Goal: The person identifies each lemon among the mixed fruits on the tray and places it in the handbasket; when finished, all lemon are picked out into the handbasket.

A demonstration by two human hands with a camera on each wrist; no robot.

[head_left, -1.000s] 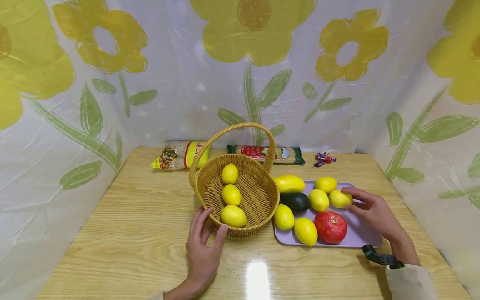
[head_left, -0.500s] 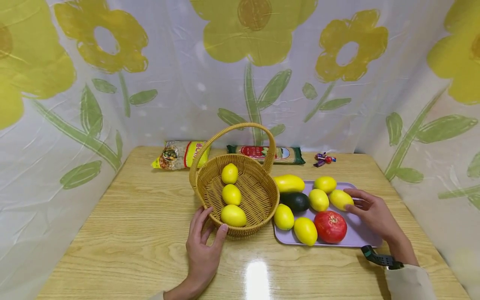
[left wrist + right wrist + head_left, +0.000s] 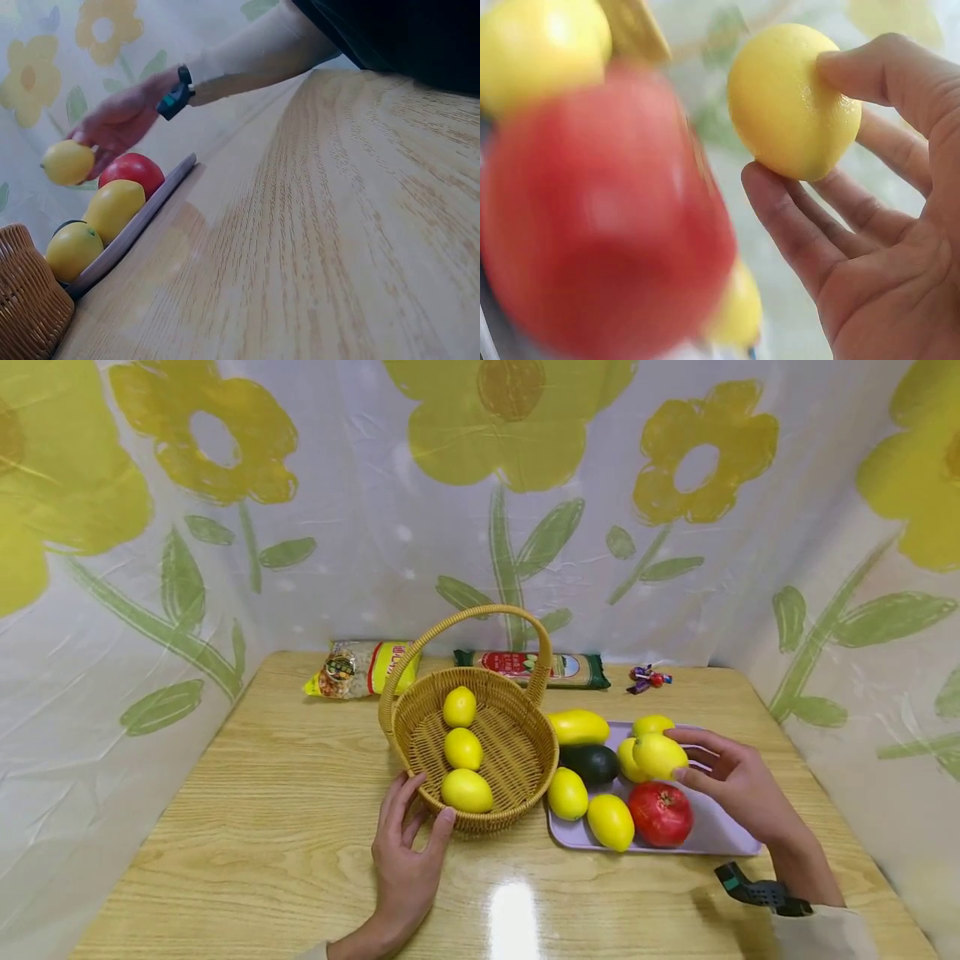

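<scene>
A yellow lemon (image 3: 660, 756) is pinched between the thumb and fingers of my right hand (image 3: 738, 781), raised above the purple tray (image 3: 720, 831). Close up in the right wrist view, the thumb presses one side of this lemon (image 3: 791, 101) and fingertips support the other. My left hand (image 3: 407, 864) rests against the near left side of a woven basket (image 3: 517, 727), its fingertips and thumb touching near the rim. Three lemons (image 3: 463, 749) lie in a row inside the basket. On the tray are several more lemons (image 3: 611, 822) and a red pomegranate (image 3: 660, 814).
A dark green oval fruit (image 3: 590, 765) and a long yellow fruit (image 3: 579, 727) lie at the tray's left side. Behind the basket are a yellow-ended food bag (image 3: 360, 670) and a green-ended package (image 3: 577, 670). Small wrapped candies (image 3: 647, 678) sit at the back right.
My right hand has lifted a lemon off the tray and moved it left, partly covering another lemon. The left hand and basket have stayed put.
</scene>
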